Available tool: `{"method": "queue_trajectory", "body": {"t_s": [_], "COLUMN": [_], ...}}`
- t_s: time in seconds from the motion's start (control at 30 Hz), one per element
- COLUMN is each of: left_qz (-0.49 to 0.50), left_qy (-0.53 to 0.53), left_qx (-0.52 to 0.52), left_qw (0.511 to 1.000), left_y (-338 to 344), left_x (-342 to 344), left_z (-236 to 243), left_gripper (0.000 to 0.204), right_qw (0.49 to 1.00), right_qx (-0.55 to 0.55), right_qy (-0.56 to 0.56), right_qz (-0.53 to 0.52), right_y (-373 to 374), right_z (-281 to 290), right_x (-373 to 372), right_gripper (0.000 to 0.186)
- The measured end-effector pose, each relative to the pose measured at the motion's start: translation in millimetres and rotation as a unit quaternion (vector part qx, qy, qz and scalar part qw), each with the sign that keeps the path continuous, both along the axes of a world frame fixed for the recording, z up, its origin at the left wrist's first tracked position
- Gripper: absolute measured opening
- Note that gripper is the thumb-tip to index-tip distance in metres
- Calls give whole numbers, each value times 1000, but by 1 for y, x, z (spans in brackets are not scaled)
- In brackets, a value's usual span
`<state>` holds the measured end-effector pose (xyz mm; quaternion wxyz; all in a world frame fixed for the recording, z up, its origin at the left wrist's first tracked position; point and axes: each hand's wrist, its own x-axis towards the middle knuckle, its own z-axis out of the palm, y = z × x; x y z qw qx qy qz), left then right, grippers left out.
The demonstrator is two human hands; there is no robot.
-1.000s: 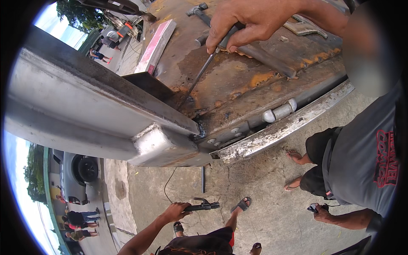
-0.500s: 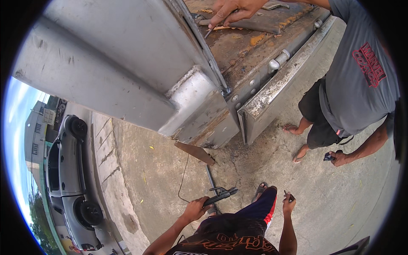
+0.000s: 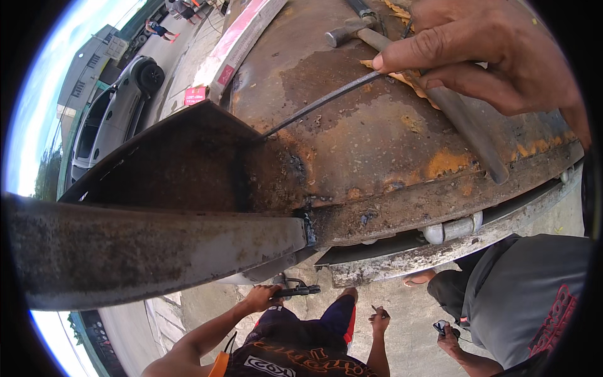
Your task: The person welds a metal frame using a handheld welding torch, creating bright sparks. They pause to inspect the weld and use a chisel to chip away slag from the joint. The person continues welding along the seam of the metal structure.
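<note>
Low in the view, my left hand [image 3: 260, 298] is closed round the handle of a black welding electrode holder [image 3: 299, 291], its jaw end toward the right. No electrode can be made out in it. My right hand [image 3: 379, 321], by my right leg, is closed on a small thin dark thing [image 3: 375, 308] too small to name. Ahead of me, a co-worker's hand [image 3: 483, 60] pinches a thin dark rod [image 3: 320, 102], its far end in the corner where an upright dark plate [image 3: 182, 157] meets the rusty steel deck [image 3: 352, 138]. Both my hands are apart from the steel.
A hammer [image 3: 461, 122] lies on the deck under the co-worker's hand, near a long pink and white box [image 3: 248, 41]. A grey steel beam [image 3: 157, 251] crosses on the left. The co-worker [image 3: 521, 295] stands at right. A pickup [image 3: 103, 119] is parked at far left.
My view has moved up and over the deck, now showing its top and the plate corner. The co-worker's hand and rod appear much nearer. Both my hands keep their grips.
</note>
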<state>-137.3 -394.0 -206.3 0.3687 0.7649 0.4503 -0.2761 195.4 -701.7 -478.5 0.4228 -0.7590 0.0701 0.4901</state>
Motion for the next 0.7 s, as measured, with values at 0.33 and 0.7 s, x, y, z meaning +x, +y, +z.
{"method": "queue_trajectory", "body": {"t_s": [0.33, 0.7], "left_qz": [43, 1], "left_qy": [-68, 0], "left_qx": [76, 43], "left_qw": [994, 999], "left_y": [-16, -13], "left_x": [-12, -30], "left_z": [-1, -5], "left_gripper": [44, 48], "right_qw": [995, 998], "right_qx": [-77, -18], "right_qy": [56, 20], "right_qz": [16, -51], "right_y": [-4, 13], "right_z": [31, 49], "right_x": [21, 3], "right_gripper": [44, 33]}}
